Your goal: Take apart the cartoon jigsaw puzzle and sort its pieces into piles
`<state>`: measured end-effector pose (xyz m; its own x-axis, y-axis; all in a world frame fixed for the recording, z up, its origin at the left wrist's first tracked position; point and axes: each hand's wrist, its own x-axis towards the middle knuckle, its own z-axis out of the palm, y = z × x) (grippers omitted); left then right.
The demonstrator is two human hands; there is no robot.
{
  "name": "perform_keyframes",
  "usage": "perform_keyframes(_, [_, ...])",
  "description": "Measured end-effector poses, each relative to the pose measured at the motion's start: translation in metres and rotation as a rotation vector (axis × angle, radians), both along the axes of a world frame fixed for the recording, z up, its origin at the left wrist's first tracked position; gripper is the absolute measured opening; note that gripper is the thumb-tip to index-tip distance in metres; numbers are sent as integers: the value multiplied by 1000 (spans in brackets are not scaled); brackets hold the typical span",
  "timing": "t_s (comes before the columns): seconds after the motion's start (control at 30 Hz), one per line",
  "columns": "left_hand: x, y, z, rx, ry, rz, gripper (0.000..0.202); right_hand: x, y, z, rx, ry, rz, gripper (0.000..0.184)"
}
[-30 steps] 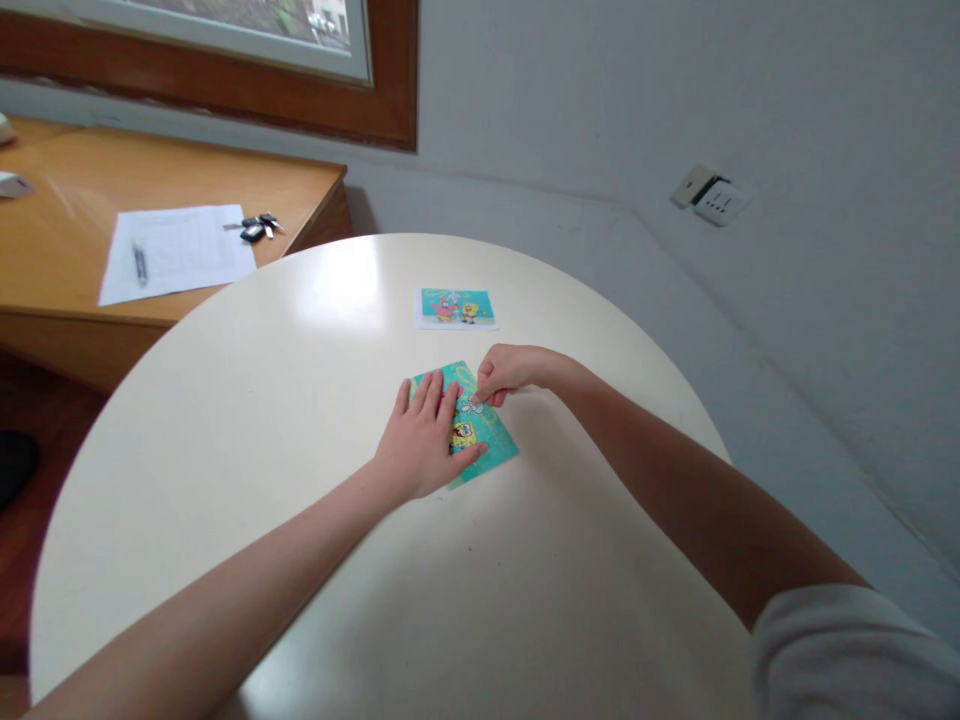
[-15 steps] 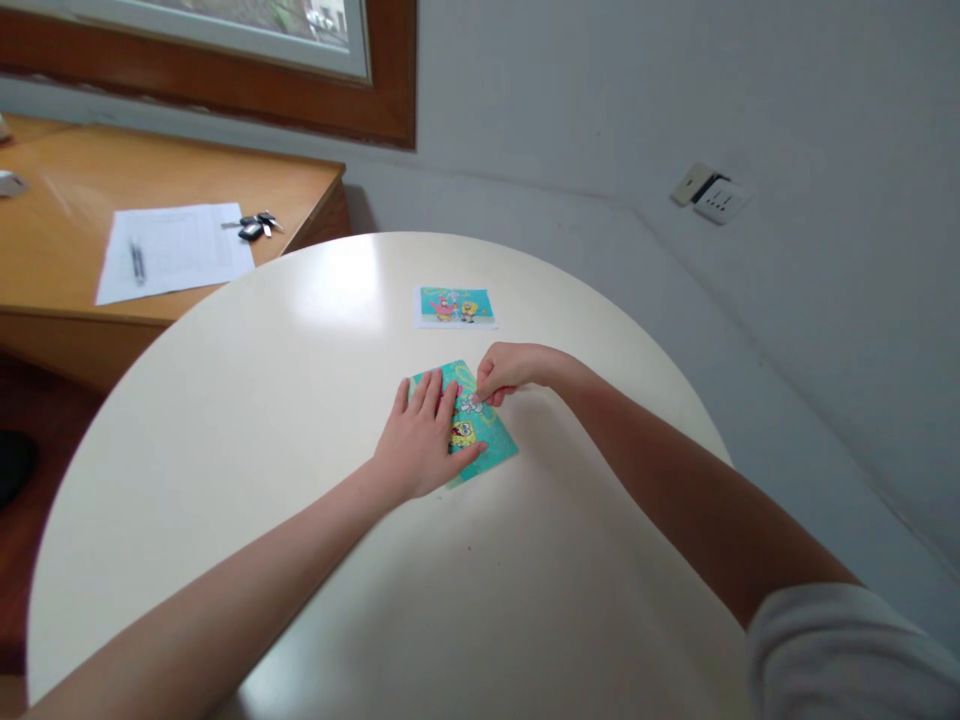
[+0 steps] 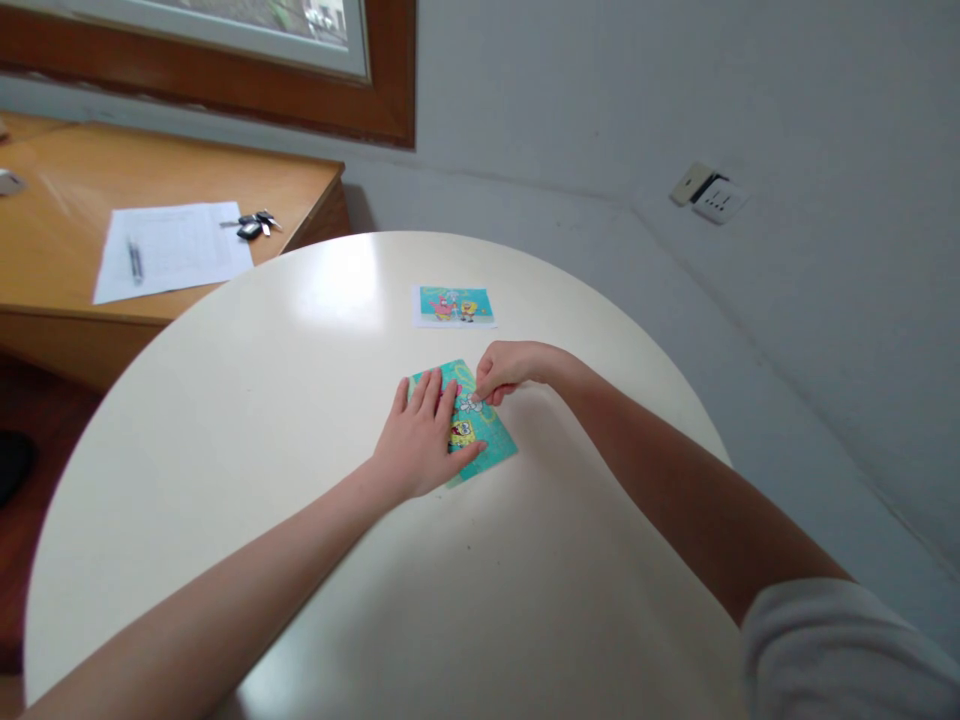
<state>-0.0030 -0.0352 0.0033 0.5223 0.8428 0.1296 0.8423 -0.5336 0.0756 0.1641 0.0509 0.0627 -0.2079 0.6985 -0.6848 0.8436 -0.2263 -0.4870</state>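
Observation:
A turquoise cartoon picture (image 3: 491, 448) lies turned at an angle on the round white table, with a yellow square figure and a pale figure on it. My left hand (image 3: 421, 438) rests flat over its left part, fingers spread, hiding much of that side. At the upper right edge of the picture, my right hand (image 3: 502, 372) is closed in a pinch, its thumb tip against the pale figure. What sits between those fingertips, if anything, is too small to make out.
Beyond my hands lies a smaller print (image 3: 454, 306) of a similar cartoon scene with a white margin. The round table (image 3: 225, 430) meets a wooden desk (image 3: 187, 165) at left, which bears a paper sheet (image 3: 169, 240), a pen (image 3: 135, 260) and keys (image 3: 255, 224). A wall stands behind.

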Motion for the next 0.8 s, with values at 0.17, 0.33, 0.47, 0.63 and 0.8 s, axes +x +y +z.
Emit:
perform_keyframes(0.17, [0, 0, 1, -12, 9, 1, 82, 0, 0, -2, 12, 6, -13, 25])
perform_keyframes(0.33, [0, 0, 2, -20, 20, 2, 83, 1, 0, -2, -12, 13, -11, 26])
perform_keyframes(0.47, [0, 0, 1, -11, 14, 3, 83, 0, -1, 0, -20, 13, -22, 28])
perform_keyframes(0.63, [0, 0, 1, -7, 8, -1, 82, 0, 0, 1, -21, 22, -17, 29])
perform_keyframes(0.8, [0, -1, 2, -11, 9, -1, 83, 2, 1, -1, -48, 46, -20, 23])
